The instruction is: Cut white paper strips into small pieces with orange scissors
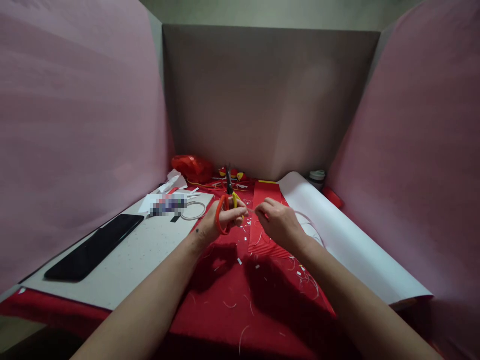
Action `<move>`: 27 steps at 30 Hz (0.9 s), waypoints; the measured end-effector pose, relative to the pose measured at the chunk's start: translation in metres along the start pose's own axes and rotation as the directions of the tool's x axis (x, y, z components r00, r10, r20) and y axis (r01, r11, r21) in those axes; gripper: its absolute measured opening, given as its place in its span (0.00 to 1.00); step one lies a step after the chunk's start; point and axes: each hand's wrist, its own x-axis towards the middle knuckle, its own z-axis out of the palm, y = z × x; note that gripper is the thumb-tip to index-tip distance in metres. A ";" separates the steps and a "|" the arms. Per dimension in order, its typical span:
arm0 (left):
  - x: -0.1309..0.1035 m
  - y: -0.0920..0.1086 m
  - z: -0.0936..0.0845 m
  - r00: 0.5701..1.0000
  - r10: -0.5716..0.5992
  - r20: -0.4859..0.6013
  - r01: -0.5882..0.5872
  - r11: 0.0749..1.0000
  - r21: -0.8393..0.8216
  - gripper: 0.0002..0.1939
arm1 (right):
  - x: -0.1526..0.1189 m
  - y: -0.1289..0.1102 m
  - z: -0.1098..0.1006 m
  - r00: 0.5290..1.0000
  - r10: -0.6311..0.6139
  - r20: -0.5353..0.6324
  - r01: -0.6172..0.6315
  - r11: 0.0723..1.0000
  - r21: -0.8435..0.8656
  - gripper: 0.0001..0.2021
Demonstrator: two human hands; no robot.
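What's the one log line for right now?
left hand: holding scissors, blades pointing away | right hand: fingers curled, grip unclear | below: red cloth, white scraps

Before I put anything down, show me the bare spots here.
The widest is the pale board, bordered by the black slab and the left forearm. The white roll beside the right forearm is bare on top, but curved. Crowded: the red cloth between the forearms, strewn with clippings, and the back, with the red bag.

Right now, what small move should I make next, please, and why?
Perhaps draw your right hand slightly outward to tauten the thin strand: it seems to run between both hands, while the scissors in your left hand point forward, away from it.
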 end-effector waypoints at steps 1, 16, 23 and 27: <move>0.001 -0.001 0.000 0.999 -0.015 -0.042 0.012 0.997 -0.078 0.08 | 0.003 -0.008 -0.014 0.997 0.030 -0.065 -0.024 0.996 0.088 0.08; 0.011 -0.014 -0.017 0.961 -0.187 -0.202 0.150 0.971 -0.187 0.09 | 0.005 0.029 -0.026 0.498 0.759 0.419 -0.396 -0.232 0.889 0.09; 0.005 -0.008 -0.013 0.954 -0.296 -0.048 0.300 0.943 0.146 0.05 | -0.033 0.053 0.012 0.531 0.745 0.404 -0.402 -0.198 0.894 0.06; 0.002 0.000 -0.006 0.953 -0.302 0.031 0.277 0.907 0.318 0.08 | -0.035 0.056 0.013 0.555 0.744 0.372 -0.378 -0.173 0.909 0.06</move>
